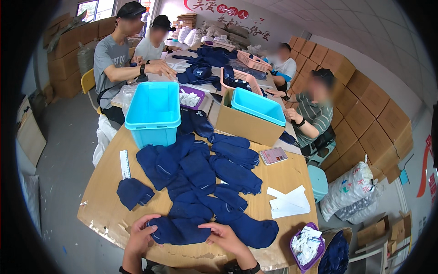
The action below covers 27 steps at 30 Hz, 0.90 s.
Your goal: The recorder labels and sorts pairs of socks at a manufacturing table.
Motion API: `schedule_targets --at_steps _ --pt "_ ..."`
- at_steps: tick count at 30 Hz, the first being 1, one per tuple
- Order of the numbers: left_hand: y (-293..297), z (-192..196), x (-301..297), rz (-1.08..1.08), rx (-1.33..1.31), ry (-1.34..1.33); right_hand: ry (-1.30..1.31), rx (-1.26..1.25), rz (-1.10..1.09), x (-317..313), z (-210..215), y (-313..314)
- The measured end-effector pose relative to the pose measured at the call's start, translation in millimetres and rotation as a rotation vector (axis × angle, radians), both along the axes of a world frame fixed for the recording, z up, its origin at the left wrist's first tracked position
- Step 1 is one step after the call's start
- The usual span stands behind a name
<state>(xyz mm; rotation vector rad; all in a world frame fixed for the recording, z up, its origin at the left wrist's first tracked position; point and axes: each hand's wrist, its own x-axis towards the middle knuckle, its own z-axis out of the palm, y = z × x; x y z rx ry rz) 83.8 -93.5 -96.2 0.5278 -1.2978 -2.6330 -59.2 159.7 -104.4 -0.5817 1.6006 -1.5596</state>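
Note:
Near the front edge of the table, my left hand (141, 232) closes on one end of a navy sock (179, 231), its thumb on top. My right hand (226, 238) pinches the other end between thumb and fingers. The sock lies stretched sideways between them. Just beyond it spreads a pile of navy socks (191, 171), some with a thin pale line at the edge. To the right of my hands rests another sock (254, 232). A folded navy bundle (133, 193) sits apart on the left, below a white ruler (124, 164).
Behind the pile stand a turquoise bin (153, 114) and a cardboard box (246, 125) holding a second bin. A phone (273, 155) and white paper (288, 203) lie right. A purple basket (306, 246) of white slips is at the right edge. Several people sit around the tables.

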Motion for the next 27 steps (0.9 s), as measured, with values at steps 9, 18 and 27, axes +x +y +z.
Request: schedule_targets --at_steps 9,18,27 --pt "-0.7 -1.1 0.3 -0.028 -0.093 0.098 0.066 0.049 0.012 1.2 2.0 2.2" --pt "-2.1 3.1 0.4 -0.007 0.029 0.019 0.103 0.08 0.012 2.7 3.1 -0.2" --pt "-1.6 4.9 -2.2 -0.038 0.044 0.017 0.109 0.088 0.006 1.6 1.9 0.4"
